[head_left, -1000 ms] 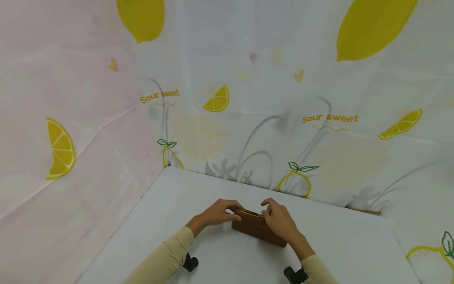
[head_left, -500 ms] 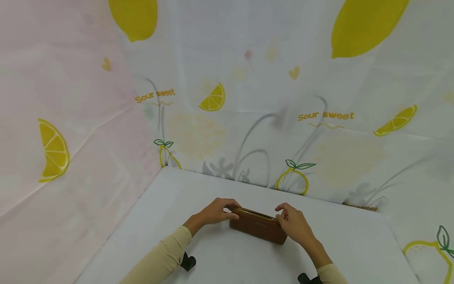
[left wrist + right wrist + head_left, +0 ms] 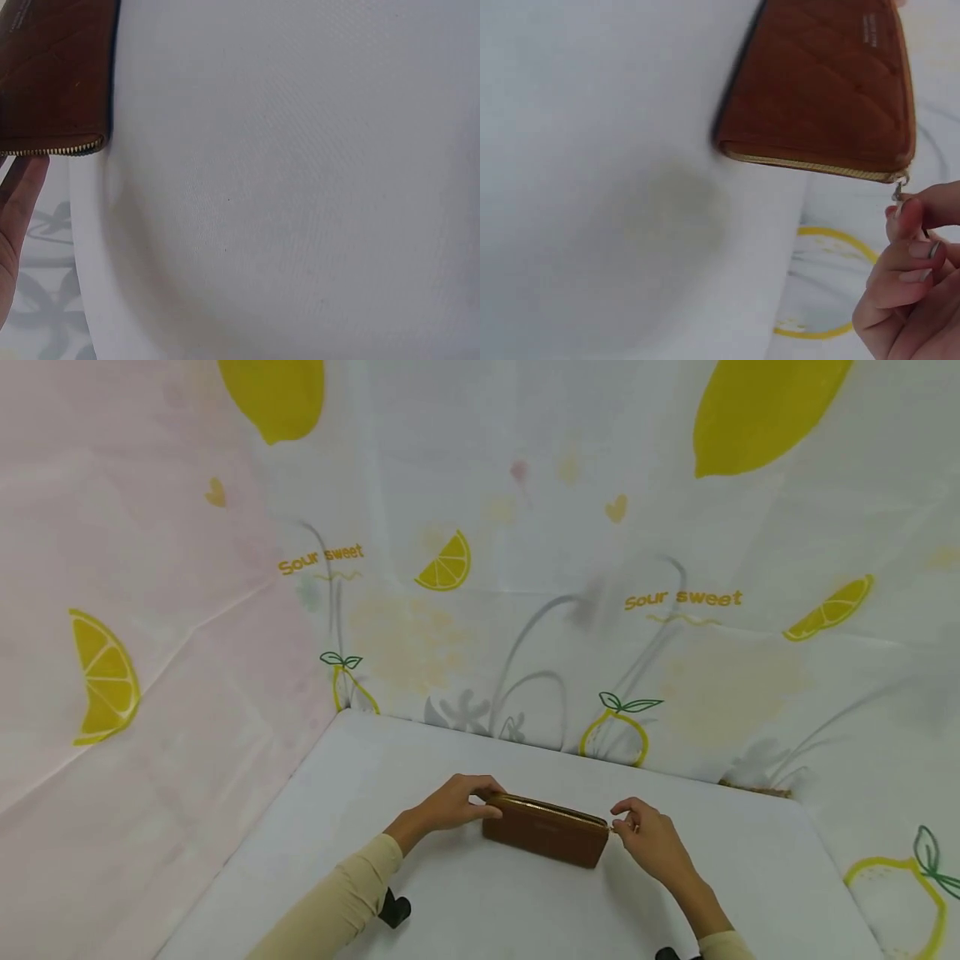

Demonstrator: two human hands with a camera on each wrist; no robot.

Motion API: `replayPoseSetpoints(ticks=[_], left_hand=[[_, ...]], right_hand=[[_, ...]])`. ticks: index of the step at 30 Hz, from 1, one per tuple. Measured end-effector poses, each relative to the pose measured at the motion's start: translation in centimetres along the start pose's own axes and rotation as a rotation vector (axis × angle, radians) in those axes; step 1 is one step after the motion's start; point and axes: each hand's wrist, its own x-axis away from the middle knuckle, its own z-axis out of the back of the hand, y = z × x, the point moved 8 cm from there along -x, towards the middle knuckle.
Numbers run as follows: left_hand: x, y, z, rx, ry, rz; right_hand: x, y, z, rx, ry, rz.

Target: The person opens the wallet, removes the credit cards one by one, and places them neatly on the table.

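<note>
Wallet (image 3: 543,834), right hand (image 3: 652,843) seemingly pinching zip-pull (image 3: 897,194)

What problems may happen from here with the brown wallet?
The zipper pull is small, so it could slip from the right hand that pinches it. The wallet might swivel or tip under a pull, because the left hand holds it only at the opposite end.

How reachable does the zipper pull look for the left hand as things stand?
Probably not readily: the left hand grips one end of the brown wallet, while the right hand pinches the zipper pull at the opposite end.
</note>
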Motion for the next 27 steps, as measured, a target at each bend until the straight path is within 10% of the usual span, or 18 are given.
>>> replayPoseSetpoints(ticks=[27], left_hand=[[0.3, 0.2, -0.1, -0.007, -0.002, 0.019]], right_hand=[[1.4, 5.3, -5.6, 0.129, -0.091, -0.101]])
